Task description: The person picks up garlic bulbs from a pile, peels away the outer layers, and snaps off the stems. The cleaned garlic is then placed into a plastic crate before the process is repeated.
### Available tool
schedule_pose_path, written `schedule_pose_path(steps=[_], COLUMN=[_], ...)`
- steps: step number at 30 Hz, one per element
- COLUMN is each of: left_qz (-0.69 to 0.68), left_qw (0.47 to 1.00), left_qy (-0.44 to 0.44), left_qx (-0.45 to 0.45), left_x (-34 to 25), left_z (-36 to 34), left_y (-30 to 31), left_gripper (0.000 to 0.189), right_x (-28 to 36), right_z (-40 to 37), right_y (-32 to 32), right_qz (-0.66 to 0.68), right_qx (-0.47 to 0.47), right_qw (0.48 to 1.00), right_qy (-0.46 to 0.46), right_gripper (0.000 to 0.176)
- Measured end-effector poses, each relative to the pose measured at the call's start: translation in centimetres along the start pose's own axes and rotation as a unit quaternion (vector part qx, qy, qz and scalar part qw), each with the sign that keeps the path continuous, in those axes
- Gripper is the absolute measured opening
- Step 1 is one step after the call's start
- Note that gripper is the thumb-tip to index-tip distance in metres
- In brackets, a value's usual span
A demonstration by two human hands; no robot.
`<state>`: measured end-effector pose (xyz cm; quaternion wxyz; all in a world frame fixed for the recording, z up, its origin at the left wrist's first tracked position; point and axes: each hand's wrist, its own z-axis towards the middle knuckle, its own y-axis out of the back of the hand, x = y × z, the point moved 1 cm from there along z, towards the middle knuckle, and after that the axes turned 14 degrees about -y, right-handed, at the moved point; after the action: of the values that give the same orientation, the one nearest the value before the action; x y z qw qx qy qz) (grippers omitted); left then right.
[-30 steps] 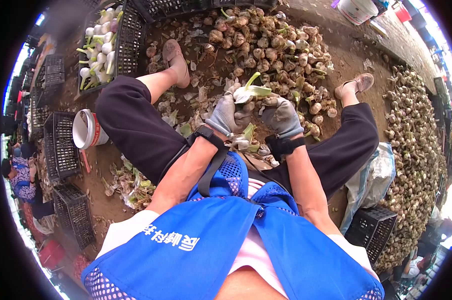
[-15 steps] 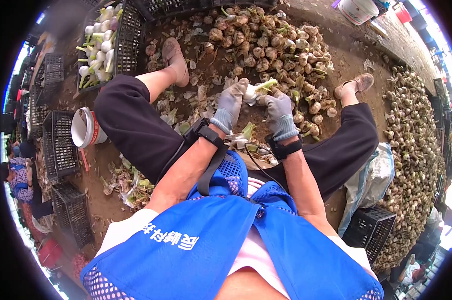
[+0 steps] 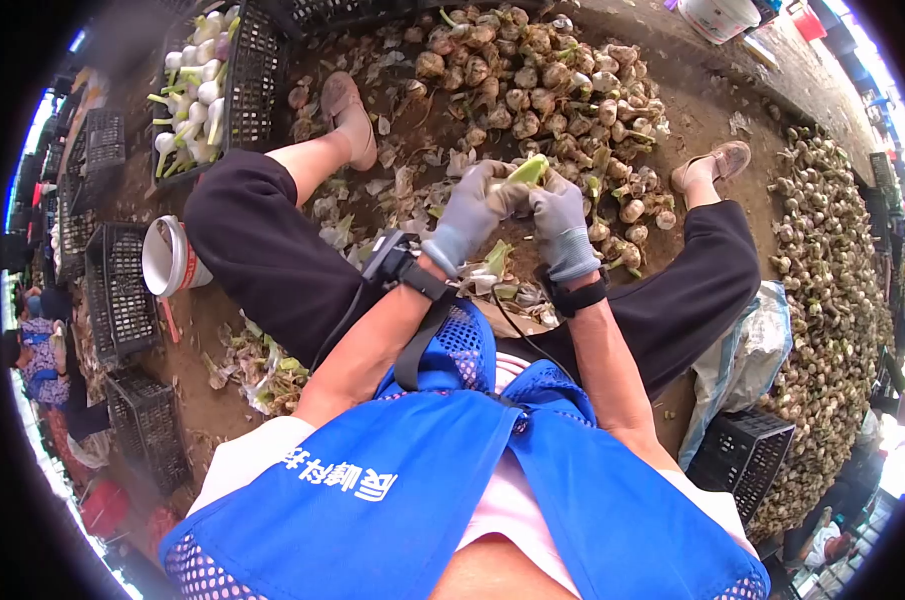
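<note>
Both hands wear grey gloves and meet in front of my body. My left hand (image 3: 480, 205) has its fingers wrapped round a garlic bulb, mostly hidden, whose green stem (image 3: 529, 171) sticks out at the top. My right hand (image 3: 561, 215) is closed on the same garlic, its fingers touching those of the left. Beyond the hands lies a heap of unpeeled garlic (image 3: 543, 90). Peeled white garlic with green stems (image 3: 205, 92) lies in a black crate (image 3: 253, 90) at the upper left. Loose skins (image 3: 403, 190) cover the ground below and around the hands.
A white bucket (image 3: 170, 256) stands beside my left leg, near stacked black crates (image 3: 123, 285). At the right are a larger garlic heap (image 3: 823, 300), a whitish sack (image 3: 748, 340) and a black crate (image 3: 741, 450). Another person (image 3: 45, 350) is at the far left.
My left hand has turned and shifted slightly right over the garlic, covering the white bulb that showed earlier. My right hand has stayed nearly in place. The green stem now points more upward.
</note>
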<state>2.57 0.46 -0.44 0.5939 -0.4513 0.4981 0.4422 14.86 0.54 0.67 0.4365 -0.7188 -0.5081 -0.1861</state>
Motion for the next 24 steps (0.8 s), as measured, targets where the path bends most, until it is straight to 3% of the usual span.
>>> schedule_pose_path(steps=[1,3,4,5,7,8,9,10,13,14,15,17,18,19,21,22,23,24], left_qz=[0.0,-0.324,-0.416,-0.417,-0.398,-0.575,-0.575,-0.574,-0.57,-0.568,-0.566,-0.574,-0.582,-0.582,-0.594,-0.586,-0.6,-0.602], left_qw=[1.0,0.941,0.905,0.905,0.915,0.795,0.795,0.796,0.797,0.797,0.798,0.786,0.774,0.772,0.77,0.77,0.755,0.761], left_qy=[0.002,0.079,0.055,0.054,-0.042,0.154,0.153,0.152,0.151,0.152,0.153,0.163,0.173,0.157,0.125,0.113,0.136,0.122], left_qx=[-0.003,-0.064,-0.071,-0.071,-0.059,-0.12,-0.122,-0.122,-0.127,-0.135,-0.143,-0.162,-0.181,-0.203,-0.196,-0.226,-0.228,-0.211], left_x=[0.4,1.3,1.7,2.2,2.3,2.5,2.4,2.3,2.2,2.2,2.1,2.0,1.8,2.4,3.1,3.2,3.3,3.4], left_z=[0.0,0.3,0.2,0.2,0.2,0.7,0.7,0.8,0.9,1.0,1.1,1.4,1.8,1.9,2.2,2.3,2.4,2.4], left_y=[0.2,0.5,0.4,0.3,0.1,0.6,0.6,0.7,1.1,1.3,1.4,1.9,2.4,3.7,5.6,5.5,5.1,4.9], left_gripper=[0.02,0.014,0.016,0.016,0.019,0.031,0.031,0.036,0.04,0.038,0.036,0.028,0.021,0.02,0.026,0.025,0.024,0.025], right_x=[0.1,0.4,0.4,0.3,-0.5,-1.0,-0.8,-0.4,0.4,0.6,0.9,1.3,1.2,2.0,3.9,3.3,2.3,1.1], right_z=[-0.3,-0.7,-0.7,-0.6,0.5,1.1,1.0,0.8,-0.3,-0.9,-1.1,-1.4,-1.2,-1.8,-4.8,-3.6,-2.0,-1.0], right_y=[-0.3,-0.2,0.1,0.5,2.2,2.9,2.7,3.0,2.6,2.4,2.2,2.0,2.8,2.1,0.8,0.8,2.3,2.3], right_qz=[0.001,-0.023,0.09,0.202,0.222,0.023,-0.176,0.13,0.124,0.241,0.239,0.294,0.317,0.356,0.131,0.077,-0.185,-0.184], right_qx=[0.028,0.043,0.089,0.133,0.181,0.134,0.08,0.164,0.142,0.165,0.167,0.298,0.278,0.462,0.264,0.23,0.13,0.133], right_qw=[0.999,0.999,0.991,0.969,0.957,0.989,0.967,0.977,0.98,0.956,0.957,0.908,0.906,0.812,0.955,0.97,0.973,0.974], right_qy=[0.016,-0.007,-0.031,-0.054,-0.056,0.057,0.167,0.028,0.056,0.011,0.01,0.001,-0.027,-0.001,0.011,-0.024,-0.033,-0.025], right_gripper=[0.035,0.04,0.043,0.046,0.051,0.052,0.052,0.054,0.056,0.056,0.056,0.055,0.055,0.054,0.048,0.043,0.043,0.043])
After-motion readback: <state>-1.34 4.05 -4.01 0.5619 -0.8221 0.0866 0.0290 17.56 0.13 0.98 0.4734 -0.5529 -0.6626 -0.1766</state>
